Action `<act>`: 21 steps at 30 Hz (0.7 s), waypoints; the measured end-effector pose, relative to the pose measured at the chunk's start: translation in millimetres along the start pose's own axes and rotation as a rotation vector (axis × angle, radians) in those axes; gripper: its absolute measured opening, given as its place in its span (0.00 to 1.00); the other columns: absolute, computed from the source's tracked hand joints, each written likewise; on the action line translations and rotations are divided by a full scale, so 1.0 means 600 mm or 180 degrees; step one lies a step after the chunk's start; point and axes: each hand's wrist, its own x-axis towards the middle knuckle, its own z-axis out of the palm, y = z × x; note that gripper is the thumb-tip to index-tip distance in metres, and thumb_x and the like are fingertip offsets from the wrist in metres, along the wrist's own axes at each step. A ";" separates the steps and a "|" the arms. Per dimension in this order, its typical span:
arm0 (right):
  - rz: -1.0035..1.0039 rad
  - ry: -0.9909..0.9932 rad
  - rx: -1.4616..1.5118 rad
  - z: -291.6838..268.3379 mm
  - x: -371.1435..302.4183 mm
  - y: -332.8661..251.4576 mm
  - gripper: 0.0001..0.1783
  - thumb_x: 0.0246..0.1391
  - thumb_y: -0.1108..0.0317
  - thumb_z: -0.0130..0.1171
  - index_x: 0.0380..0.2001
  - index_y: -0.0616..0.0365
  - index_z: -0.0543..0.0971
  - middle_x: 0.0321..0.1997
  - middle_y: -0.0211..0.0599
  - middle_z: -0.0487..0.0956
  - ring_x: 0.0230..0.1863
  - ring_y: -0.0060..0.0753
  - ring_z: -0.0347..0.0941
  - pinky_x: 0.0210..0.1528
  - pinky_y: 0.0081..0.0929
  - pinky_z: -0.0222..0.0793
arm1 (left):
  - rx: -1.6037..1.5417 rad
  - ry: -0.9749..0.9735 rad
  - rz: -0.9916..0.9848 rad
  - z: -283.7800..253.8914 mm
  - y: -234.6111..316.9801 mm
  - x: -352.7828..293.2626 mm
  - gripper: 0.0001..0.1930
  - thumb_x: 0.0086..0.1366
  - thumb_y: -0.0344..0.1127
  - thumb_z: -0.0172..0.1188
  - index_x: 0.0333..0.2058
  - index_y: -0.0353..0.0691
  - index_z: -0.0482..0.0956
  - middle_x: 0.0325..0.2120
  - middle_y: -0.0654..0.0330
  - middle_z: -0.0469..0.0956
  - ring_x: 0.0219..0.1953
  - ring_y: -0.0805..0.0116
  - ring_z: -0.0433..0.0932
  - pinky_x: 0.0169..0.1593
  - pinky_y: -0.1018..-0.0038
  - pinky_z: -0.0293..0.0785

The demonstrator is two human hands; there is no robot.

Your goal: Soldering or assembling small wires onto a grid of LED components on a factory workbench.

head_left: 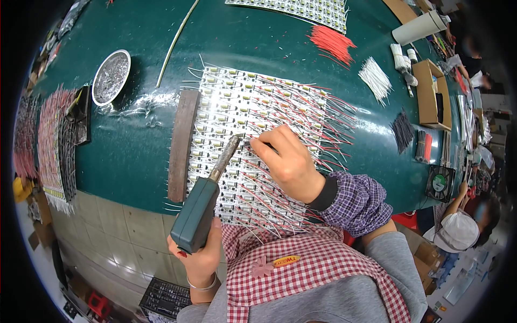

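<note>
My left hand grips a dark green soldering gun, its metal barrel slanting up and away. The barrel's tip reaches the middle of a white panel of small circuit boards. Just right of that tip, my right hand pinches what looks like a thin wire, mostly hidden by the fingertips. Red and white wires stick out from the panel's right part and pass under my right hand. Along the panel's left side lies a brown bar.
A bowl stands at the far left of the green table, near wired panels. Loose red wires, white wires and dark wires lie to the right, by a cardboard box and small fan. Other people sit beyond.
</note>
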 end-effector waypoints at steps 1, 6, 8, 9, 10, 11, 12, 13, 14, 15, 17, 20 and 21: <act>0.0005 -0.0012 -0.0014 0.001 0.001 0.000 0.16 0.44 0.79 0.59 0.40 0.70 0.78 0.39 0.42 0.75 0.42 0.41 0.72 0.42 0.31 0.74 | 0.0017 0.0003 -0.0057 -0.002 -0.010 -0.006 0.20 0.52 0.26 0.76 0.44 0.28 0.81 0.42 0.51 0.78 0.40 0.65 0.79 0.41 0.73 0.76; -0.0007 -0.0079 -0.0004 0.002 0.000 -0.001 0.16 0.44 0.79 0.59 0.40 0.70 0.78 0.39 0.42 0.74 0.42 0.40 0.72 0.42 0.31 0.74 | -0.0105 -0.0039 -0.0369 -0.001 -0.024 -0.017 0.25 0.53 0.26 0.76 0.50 0.29 0.77 0.49 0.50 0.72 0.49 0.61 0.75 0.47 0.71 0.75; 0.0004 -0.0085 -0.0007 0.002 -0.001 -0.001 0.16 0.44 0.79 0.59 0.40 0.70 0.78 0.39 0.42 0.74 0.42 0.40 0.71 0.42 0.31 0.73 | 0.0100 -0.0257 -0.0259 -0.005 -0.029 -0.016 0.27 0.54 0.26 0.76 0.51 0.29 0.75 0.50 0.50 0.70 0.49 0.60 0.74 0.48 0.70 0.75; 0.0009 -0.0087 -0.0007 0.000 0.000 -0.002 0.16 0.44 0.79 0.59 0.40 0.70 0.78 0.39 0.42 0.74 0.42 0.40 0.71 0.42 0.31 0.73 | 0.0211 -0.0353 -0.0201 -0.006 -0.031 -0.015 0.27 0.54 0.26 0.76 0.52 0.29 0.74 0.51 0.50 0.70 0.49 0.60 0.74 0.49 0.70 0.75; 0.0012 -0.0091 -0.0006 0.000 0.001 -0.002 0.16 0.44 0.79 0.59 0.40 0.70 0.78 0.39 0.42 0.74 0.42 0.40 0.71 0.42 0.31 0.73 | 0.0319 -0.0445 -0.0140 -0.007 -0.034 -0.015 0.28 0.54 0.26 0.76 0.52 0.29 0.73 0.51 0.50 0.70 0.49 0.60 0.74 0.49 0.69 0.75; 0.0012 -0.0089 0.0001 0.000 0.001 -0.002 0.16 0.44 0.79 0.59 0.40 0.71 0.78 0.39 0.42 0.74 0.42 0.40 0.71 0.42 0.31 0.73 | 0.0369 -0.0486 -0.0126 -0.006 -0.034 -0.014 0.29 0.54 0.26 0.76 0.53 0.29 0.73 0.52 0.50 0.69 0.49 0.60 0.73 0.49 0.69 0.74; 0.0011 -0.0087 0.0008 0.000 0.001 -0.002 0.16 0.44 0.80 0.59 0.40 0.71 0.78 0.39 0.42 0.74 0.42 0.40 0.71 0.42 0.31 0.73 | 0.0406 -0.0505 -0.0123 -0.006 -0.034 -0.014 0.29 0.54 0.26 0.75 0.53 0.29 0.72 0.52 0.50 0.69 0.50 0.59 0.73 0.50 0.69 0.74; 0.0010 -0.0086 0.0014 0.000 0.001 -0.002 0.16 0.44 0.80 0.58 0.40 0.71 0.78 0.39 0.42 0.74 0.42 0.40 0.71 0.42 0.31 0.73 | 0.0443 -0.0524 -0.0121 -0.005 -0.034 -0.014 0.30 0.54 0.26 0.75 0.54 0.29 0.71 0.52 0.50 0.69 0.50 0.59 0.73 0.50 0.69 0.74; 0.0008 -0.0090 0.0010 0.001 0.001 -0.002 0.16 0.44 0.80 0.58 0.40 0.71 0.78 0.39 0.42 0.74 0.42 0.40 0.71 0.42 0.31 0.73 | 0.0467 -0.0522 -0.0128 -0.005 -0.033 -0.015 0.30 0.54 0.26 0.75 0.54 0.29 0.71 0.52 0.50 0.69 0.50 0.60 0.72 0.51 0.69 0.74; 0.0006 -0.0093 0.0006 0.001 0.002 -0.002 0.16 0.44 0.80 0.58 0.40 0.71 0.78 0.39 0.42 0.74 0.42 0.40 0.71 0.42 0.30 0.73 | 0.0515 -0.0528 -0.0098 -0.005 -0.032 -0.015 0.31 0.54 0.26 0.75 0.54 0.29 0.70 0.52 0.50 0.69 0.50 0.59 0.73 0.51 0.69 0.74; 0.0003 -0.0095 -0.0011 0.001 0.002 -0.001 0.16 0.44 0.80 0.58 0.40 0.71 0.78 0.39 0.42 0.74 0.42 0.40 0.71 0.42 0.30 0.73 | 0.0638 -0.0553 0.0007 -0.005 -0.029 -0.014 0.31 0.54 0.26 0.75 0.55 0.29 0.69 0.50 0.50 0.71 0.49 0.59 0.74 0.50 0.69 0.74; -0.0009 -0.0097 -0.0050 0.002 0.002 -0.002 0.16 0.44 0.80 0.59 0.40 0.71 0.78 0.39 0.42 0.74 0.41 0.40 0.71 0.42 0.30 0.73 | 0.0402 -0.0401 0.0214 -0.003 -0.022 -0.005 0.28 0.55 0.26 0.75 0.52 0.28 0.72 0.45 0.49 0.77 0.42 0.60 0.78 0.46 0.68 0.76; -0.0015 -0.0090 -0.0060 0.003 0.002 -0.002 0.16 0.44 0.80 0.59 0.40 0.71 0.78 0.39 0.42 0.74 0.41 0.40 0.71 0.42 0.30 0.73 | 0.0247 -0.0316 0.0281 0.000 -0.017 -0.001 0.26 0.55 0.26 0.74 0.50 0.27 0.74 0.43 0.49 0.79 0.39 0.60 0.80 0.44 0.68 0.77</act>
